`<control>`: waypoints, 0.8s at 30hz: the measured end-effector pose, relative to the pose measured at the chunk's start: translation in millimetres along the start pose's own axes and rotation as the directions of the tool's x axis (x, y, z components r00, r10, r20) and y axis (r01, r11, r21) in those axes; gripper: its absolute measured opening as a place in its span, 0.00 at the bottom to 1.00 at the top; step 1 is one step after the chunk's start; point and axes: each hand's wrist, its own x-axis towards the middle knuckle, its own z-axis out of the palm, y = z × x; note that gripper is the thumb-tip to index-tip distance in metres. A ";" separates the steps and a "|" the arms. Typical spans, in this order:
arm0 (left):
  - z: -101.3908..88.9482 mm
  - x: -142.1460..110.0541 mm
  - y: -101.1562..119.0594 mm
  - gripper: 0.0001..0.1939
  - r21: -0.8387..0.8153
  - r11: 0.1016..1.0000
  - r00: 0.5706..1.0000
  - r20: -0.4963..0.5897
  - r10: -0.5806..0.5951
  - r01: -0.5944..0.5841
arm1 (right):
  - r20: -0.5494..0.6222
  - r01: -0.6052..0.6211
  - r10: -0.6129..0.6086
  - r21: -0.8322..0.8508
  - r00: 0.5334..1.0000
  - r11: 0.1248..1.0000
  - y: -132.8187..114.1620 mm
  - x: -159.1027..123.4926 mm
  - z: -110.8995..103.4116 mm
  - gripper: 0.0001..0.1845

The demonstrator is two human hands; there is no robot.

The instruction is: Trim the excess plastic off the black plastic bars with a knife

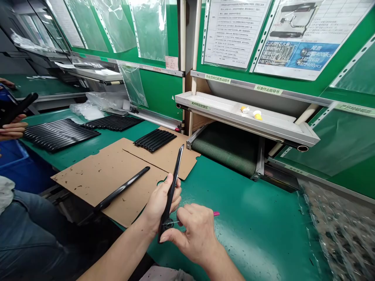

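My left hand is closed around a long thin black plastic strip, holding it upright and tilted away from me. My right hand is closed on a small tool with a pink handle; its thin tip meets the round lower end of the strip. Both hands hover over the green bench. Another black strip lies loose on the brown cardboard sheet to the left.
A small row of black strips rests on cardboard further back, with larger rows on the left. A co-worker's hand at the far left holds a black part. A ribbed conveyor runs under a metal shelf. Clear blister trays lie right.
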 end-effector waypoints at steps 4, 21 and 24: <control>4.7 0.4 -1.1 0.22 -0.029 0.999 0.999 0.027 -0.032 0.033 | 0.018 -0.113 0.113 0.314 0.993 0.943 -5.6 5.2 -6.5 0.23; 1.0 7.8 1.4 0.21 -0.003 1.000 0.999 -0.048 0.009 -0.009 | -0.121 -0.219 0.314 0.488 0.942 0.845 5.7 -23.7 0.6 0.08; 2.8 6.1 0.4 0.22 -0.002 1.000 0.998 -0.062 0.005 -0.005 | -0.183 -0.170 0.260 0.399 0.948 0.901 6.2 -22.3 3.3 0.10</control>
